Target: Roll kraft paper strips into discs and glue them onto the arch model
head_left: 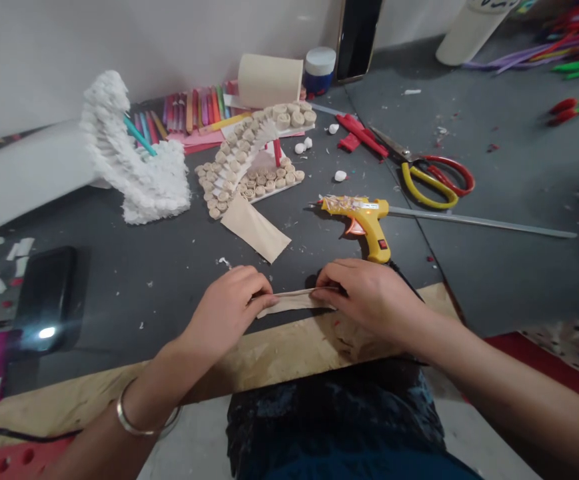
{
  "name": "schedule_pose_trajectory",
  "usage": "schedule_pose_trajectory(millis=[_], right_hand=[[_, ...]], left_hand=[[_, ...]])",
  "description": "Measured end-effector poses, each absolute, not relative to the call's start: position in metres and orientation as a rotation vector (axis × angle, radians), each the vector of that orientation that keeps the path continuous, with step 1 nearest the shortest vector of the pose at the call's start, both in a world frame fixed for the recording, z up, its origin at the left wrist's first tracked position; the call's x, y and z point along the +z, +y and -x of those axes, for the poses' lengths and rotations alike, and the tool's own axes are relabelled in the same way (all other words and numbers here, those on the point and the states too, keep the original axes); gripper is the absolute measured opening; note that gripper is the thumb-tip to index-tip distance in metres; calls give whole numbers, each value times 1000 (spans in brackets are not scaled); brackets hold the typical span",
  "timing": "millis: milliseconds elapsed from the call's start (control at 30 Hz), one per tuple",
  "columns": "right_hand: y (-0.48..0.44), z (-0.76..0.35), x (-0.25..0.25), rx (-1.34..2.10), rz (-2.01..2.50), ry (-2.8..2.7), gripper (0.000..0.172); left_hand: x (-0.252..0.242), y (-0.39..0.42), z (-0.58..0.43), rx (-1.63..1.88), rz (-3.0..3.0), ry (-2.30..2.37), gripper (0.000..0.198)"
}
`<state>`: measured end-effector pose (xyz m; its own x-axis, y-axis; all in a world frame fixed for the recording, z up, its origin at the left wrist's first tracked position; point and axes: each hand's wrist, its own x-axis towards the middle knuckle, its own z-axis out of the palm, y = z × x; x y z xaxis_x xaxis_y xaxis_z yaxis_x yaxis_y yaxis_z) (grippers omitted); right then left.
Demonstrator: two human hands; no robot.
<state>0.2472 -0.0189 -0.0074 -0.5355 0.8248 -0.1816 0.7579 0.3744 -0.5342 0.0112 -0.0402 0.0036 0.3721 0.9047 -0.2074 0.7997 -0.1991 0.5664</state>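
- Fingers (252,285) of the left hand (224,313) were found curled almost shut over one end of a beige paper strip (289,302), which was pinched against the thumb.
- Fingers (326,280) of the right hand (369,297) were likewise closed on its other end, so that the strip was spanned between both hands.
- Strip was located low on the dark table (144,293), just above the edge of a plywood board (289,360), and was apparently folded lengthwise.
- Handling was judged light, thin and soft: little stiffness was expected, and creasing or tearing was considered likely under a hard pull.
- Hold was judged best taken at the two ends, flat between pads and thumbs, with the folded edge kept unsqueezed.
- Glue gun (359,223), yellow, was recorded just beyond the right hand, with a metal rod (479,217) lying behind it.
- Paper piece (254,228), beige, was noted ahead of the left hand, beside a staircase model (249,157) built of paper coils.
- White model (136,163) of fluffy material was listed further left; it was judged fragile.
- Scissors (434,177) with yellow and red handles were logged at right.
- Paper roll (269,80) and craft sticks (194,113) were entered at the table's far side.
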Motion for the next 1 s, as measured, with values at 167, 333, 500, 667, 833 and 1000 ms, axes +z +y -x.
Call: schedule_pose_trajectory(millis=[167, 333, 500, 667, 833, 1000], right_hand=[[-16, -252, -16, 771, 1323, -2536, 7], [-11, -261, -22, 770, 1172, -2513, 8], [-13, -272, -28, 689, 891, -2498, 18], [-18, -284, -34, 621, 780, -2574, 25], [-19, -286, -28, 597, 714, -2606, 23], [-17, -287, -23, 565, 649, -2657, 28]], left_hand=[[-3, -39, -3, 284, -2120, 1412, 13], [-11, -43, 4, 393, -2220, 1323, 10], [-17, -48, 10, 517, -2395, 1178, 13], [-21, -53, 14, 521, -2604, 1088, 16], [-20, -57, 16, 458, -2713, 1059, 20], [-16, -57, 16, 474, -2740, 1022, 20]])
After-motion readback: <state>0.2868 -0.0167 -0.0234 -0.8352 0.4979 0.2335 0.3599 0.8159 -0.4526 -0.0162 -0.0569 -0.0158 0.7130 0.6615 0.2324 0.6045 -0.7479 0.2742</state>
